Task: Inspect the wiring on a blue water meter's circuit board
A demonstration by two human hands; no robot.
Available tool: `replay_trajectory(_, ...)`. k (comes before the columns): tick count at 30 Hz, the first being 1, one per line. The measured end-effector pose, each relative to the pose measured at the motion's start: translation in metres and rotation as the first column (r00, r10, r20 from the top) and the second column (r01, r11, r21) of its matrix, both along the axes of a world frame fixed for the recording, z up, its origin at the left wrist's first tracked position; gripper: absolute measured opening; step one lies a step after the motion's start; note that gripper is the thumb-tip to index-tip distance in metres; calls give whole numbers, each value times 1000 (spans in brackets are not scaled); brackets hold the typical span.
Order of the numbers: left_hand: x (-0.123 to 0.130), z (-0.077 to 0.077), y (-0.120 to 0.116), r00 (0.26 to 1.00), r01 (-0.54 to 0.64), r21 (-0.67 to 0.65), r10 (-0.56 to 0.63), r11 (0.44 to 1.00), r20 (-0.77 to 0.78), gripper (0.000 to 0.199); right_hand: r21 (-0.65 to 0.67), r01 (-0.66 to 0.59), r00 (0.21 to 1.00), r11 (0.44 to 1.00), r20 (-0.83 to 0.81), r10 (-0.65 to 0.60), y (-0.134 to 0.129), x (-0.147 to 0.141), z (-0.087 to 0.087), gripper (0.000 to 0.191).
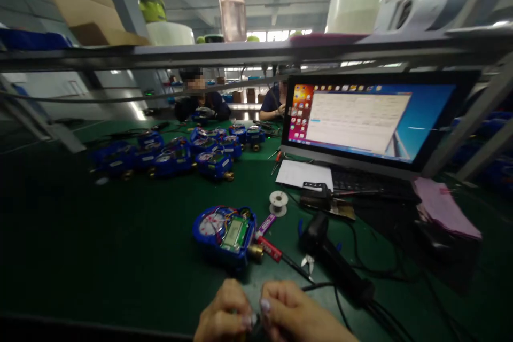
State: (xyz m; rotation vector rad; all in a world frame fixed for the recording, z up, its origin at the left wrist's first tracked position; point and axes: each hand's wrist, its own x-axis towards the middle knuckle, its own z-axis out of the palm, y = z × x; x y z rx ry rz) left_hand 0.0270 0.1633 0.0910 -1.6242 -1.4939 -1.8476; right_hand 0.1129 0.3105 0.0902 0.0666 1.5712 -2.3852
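Close together at the bottom centre, my left hand (227, 310) and my right hand (294, 310) have their fingers pinched. A small dark item (256, 326) shows between the fingertips, too blurred and covered to name. Just beyond them sits an open blue water meter (204, 240), with a green circuit board, a small display, loose wires and a brass fitting. Beside its fitting lie a red-handled screwdriver (274, 251) and a purple-labelled stick (266, 224). To the right rests a black handheld scanner (339, 267), with a pair of pliers (308, 263) partly beside it.
Several blue meters (214, 163) stand grouped at the back left. A wire spool (278, 203), white paper (304, 173), monitor (360, 117) and pink cloth (444, 208) are on the right. A shelf (240, 53) crosses overhead. Two people sit opposite. Cables run along the right side.
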Motion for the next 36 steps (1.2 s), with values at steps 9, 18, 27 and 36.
replay_trajectory(9, -17, -3, -19, 965, -191, 149, 158, 970, 209, 18, 88, 214, 976, 973, 26, -217, 15, -2, 11, 46)
replay_trajectory(18, -16, -4, -19, 988, -112, 61, 105, 992, 110, 6, 64, 79, 997, 995, -22, -78, -17, -16, 18, 53)
replay_trajectory(27, -14, -8, -17, 988, -62, 17, 59, 998, 143, 8, 110, -27, 999, 994, -21, 30, -24, -23, 24, 51)
replay_trajectory(36, -15, 3, -9, 954, -285, -1, 284, 958, 98, 2, 881, 247, 933, 403, -104, -345, 23, -30, 1, 20)
